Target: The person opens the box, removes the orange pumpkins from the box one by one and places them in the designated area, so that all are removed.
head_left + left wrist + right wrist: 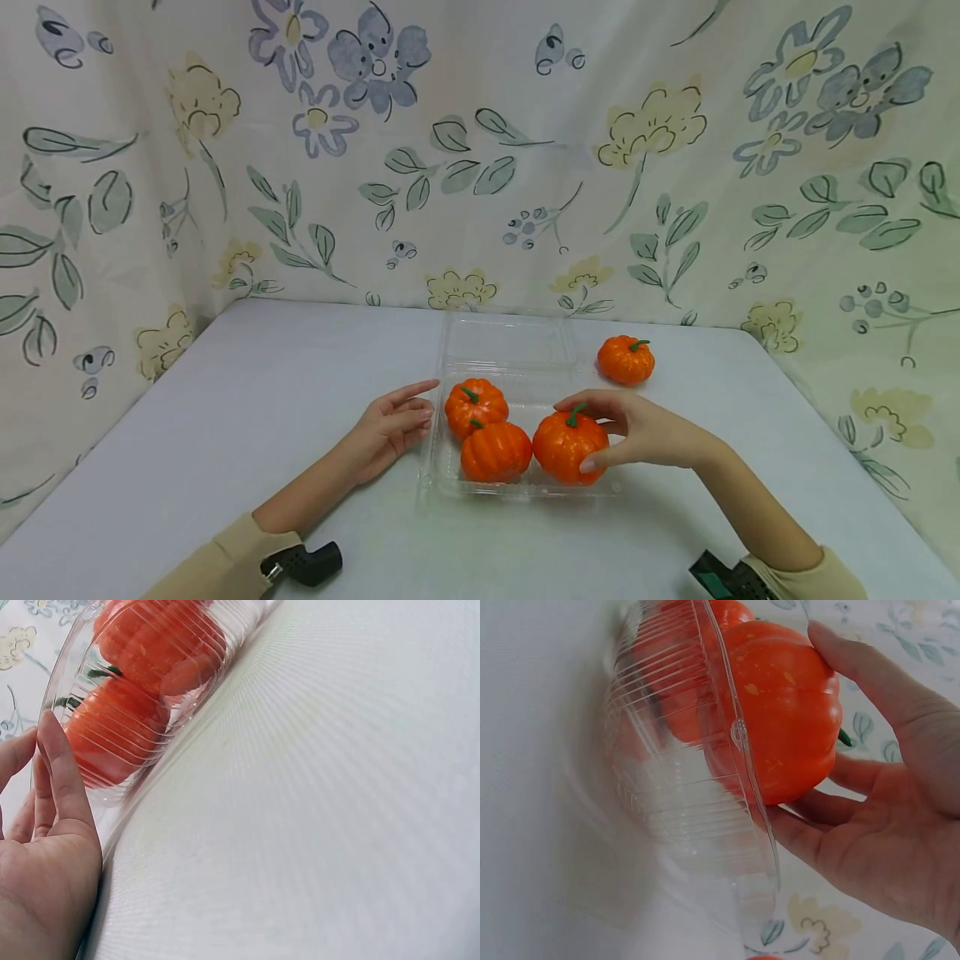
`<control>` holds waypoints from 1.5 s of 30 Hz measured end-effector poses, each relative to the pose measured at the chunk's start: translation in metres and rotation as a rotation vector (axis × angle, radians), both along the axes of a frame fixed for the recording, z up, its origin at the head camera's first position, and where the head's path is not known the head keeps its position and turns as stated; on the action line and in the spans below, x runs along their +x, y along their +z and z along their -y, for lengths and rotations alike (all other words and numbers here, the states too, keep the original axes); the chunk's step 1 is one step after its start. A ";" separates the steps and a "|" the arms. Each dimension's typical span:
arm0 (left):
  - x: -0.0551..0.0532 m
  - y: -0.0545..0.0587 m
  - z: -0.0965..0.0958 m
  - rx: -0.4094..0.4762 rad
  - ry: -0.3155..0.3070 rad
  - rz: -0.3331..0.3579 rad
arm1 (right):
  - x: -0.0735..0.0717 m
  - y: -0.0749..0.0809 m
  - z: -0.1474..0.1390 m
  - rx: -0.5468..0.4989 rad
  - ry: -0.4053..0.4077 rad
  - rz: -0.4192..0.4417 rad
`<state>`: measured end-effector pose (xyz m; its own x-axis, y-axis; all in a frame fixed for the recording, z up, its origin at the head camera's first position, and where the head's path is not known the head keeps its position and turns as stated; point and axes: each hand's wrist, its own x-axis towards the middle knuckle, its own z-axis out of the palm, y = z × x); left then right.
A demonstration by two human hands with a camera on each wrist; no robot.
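Observation:
A clear plastic clamshell container (525, 490) lies with its lid (506, 340) folded back. On its left side sit two small orange pumpkins, the rear pumpkin (480, 408) and the front pumpkin (497, 454). My right hand (637, 425) grips a third pumpkin (566, 446) at the container's right front, thumb on the near side and fingers behind. In the right wrist view this held pumpkin (780, 705) is partly below the rim. My left hand (390, 429) is at the container's left edge, fingers extended; its fingertips (52, 727) touch the rim.
One more orange pumpkin (626, 360) stands on the white table (300, 367) behind my right hand, to the right of the lid. A floral curtain (480, 167) hangs along the back and sides of the table.

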<state>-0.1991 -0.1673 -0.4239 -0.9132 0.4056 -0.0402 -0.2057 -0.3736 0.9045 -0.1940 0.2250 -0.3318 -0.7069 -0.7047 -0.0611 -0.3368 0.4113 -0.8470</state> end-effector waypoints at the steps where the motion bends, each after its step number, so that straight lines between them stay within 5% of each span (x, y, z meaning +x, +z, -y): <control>1: 0.000 0.000 0.000 0.000 0.001 -0.001 | 0.000 0.001 0.000 0.010 0.000 -0.002; 30: -0.001 0.000 -0.001 -0.004 0.000 -0.006 | 0.002 0.005 0.000 0.018 -0.054 -0.103; 45: 0.000 -0.002 0.000 0.002 -0.010 -0.019 | 0.004 0.016 -0.012 -0.012 -0.156 -0.138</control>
